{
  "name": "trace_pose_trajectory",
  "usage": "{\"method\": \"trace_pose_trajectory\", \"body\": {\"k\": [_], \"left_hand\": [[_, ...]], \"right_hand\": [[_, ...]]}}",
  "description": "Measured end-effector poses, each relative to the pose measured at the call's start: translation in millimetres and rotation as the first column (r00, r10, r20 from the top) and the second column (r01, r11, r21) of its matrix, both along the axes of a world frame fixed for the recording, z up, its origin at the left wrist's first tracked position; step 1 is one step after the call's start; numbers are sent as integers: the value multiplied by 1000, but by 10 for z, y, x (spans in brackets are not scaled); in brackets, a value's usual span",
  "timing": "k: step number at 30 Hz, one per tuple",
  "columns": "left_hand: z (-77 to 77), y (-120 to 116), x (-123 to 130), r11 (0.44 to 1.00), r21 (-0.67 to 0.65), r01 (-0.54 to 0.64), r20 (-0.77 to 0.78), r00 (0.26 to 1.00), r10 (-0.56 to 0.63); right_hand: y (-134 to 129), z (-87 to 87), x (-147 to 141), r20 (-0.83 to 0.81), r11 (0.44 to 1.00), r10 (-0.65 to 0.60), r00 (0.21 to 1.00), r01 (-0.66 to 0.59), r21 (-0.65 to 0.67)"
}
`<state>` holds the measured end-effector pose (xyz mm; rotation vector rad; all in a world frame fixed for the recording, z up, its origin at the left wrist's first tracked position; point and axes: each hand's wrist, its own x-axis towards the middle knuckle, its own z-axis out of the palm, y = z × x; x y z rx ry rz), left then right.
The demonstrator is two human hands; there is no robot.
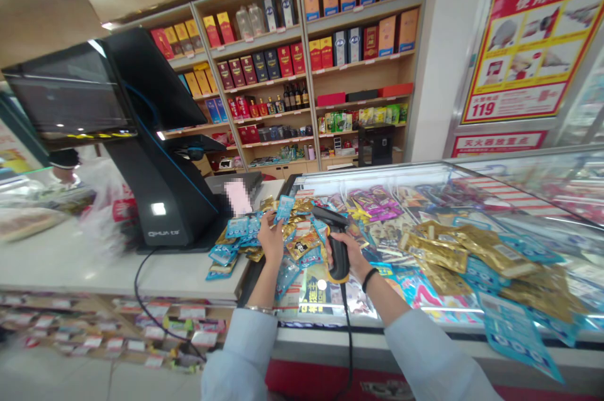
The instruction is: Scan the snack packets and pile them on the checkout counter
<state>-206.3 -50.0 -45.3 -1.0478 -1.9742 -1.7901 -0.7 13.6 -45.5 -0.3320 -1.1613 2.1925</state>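
Observation:
My right hand (352, 253) grips a black and yellow barcode scanner (338, 250), its head pointing left and its cable hanging down over the counter front. In my left hand (270, 237) is a small blue snack packet (284, 207), held upright between the fingers in front of the scanner head. Around and below my left hand lies a pile of blue packets (223, 254) and gold packets (304, 243), spread from the white counter onto the glass top. A second heap of gold packets (495, 250) and blue ones lies to the right of my right arm.
A black checkout terminal (165, 187) stands on the white counter (189, 272) at left, beside a plastic bag (111, 206). The glass display case (425, 177) extends right. Shelves of boxed bottles (264, 67) line the back wall. A black cable (141, 300) hangs over the counter edge.

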Motion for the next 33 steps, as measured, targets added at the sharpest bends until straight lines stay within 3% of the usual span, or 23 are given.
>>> {"method": "trace_pose_trajectory", "body": {"k": [4, 9, 12, 16, 20, 24, 28, 33], "left_hand": [[-4, 4, -13, 999, -16, -31, -9, 999, 31], [-15, 41, -31, 999, -47, 16, -24, 1000, -17], [-22, 59, -50, 997, -76, 21, -106, 994, -28], [-21, 79, -81, 996, -73, -60, -250, 967, 40], [68, 152, 0, 994, -101, -32, -265, 964, 4], [289, 365, 389, 987, -120, 105, -218, 967, -130], [479, 687, 1065, 963, -77, 258, -144, 953, -267], [456, 1008, 1926, 899, -54, 435, -2, 900, -436]], "right_hand": [[7, -42, -18, 18, 1000, -12, 1000, 12, 0], [31, -61, -39, -8, 997, -53, 999, 52, -51], [48, -46, -13, 11, 997, -45, 999, 46, -62], [49, -8, 97, 2, 988, -118, 993, 118, -102], [73, 64, 345, 14, 980, -179, 984, 180, -81], [166, 217, 748, 1, 967, -253, 967, 253, -27], [317, 419, 1233, 1, 936, -352, 936, 352, -17], [497, 589, 1929, -22, 877, -480, 877, 480, 6]]}}
